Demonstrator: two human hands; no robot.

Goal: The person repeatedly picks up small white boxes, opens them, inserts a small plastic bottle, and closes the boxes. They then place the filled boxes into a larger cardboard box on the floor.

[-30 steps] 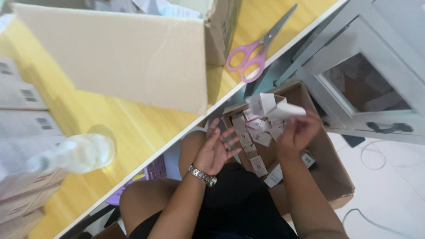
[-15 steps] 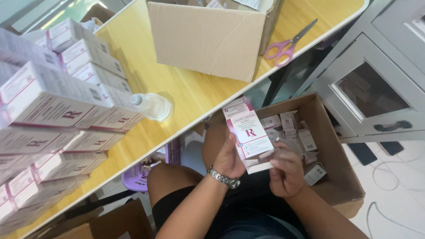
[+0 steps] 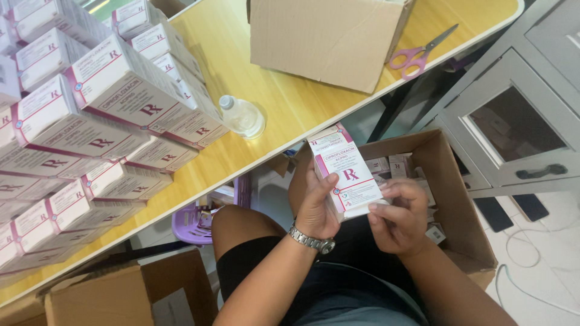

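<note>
Centre of frame, over open carton (image 3: 450, 181) | left hand (image 3: 317, 208) and right hand (image 3: 402, 220) | fingers of both pinching white-and-magenta medicine box (image 3: 345, 172)

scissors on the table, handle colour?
Pink-purple handles on the scissors, lying on the yellow table; the head view shows them.

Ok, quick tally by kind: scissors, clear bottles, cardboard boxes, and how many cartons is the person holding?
Scissors: 1, purple-handled, on the table
Clear bottle: 1, lying on the table
Cardboard boxes: 3, one on the table, two on the floor
Held carton: 1, in both hands
Total: 6
</note>
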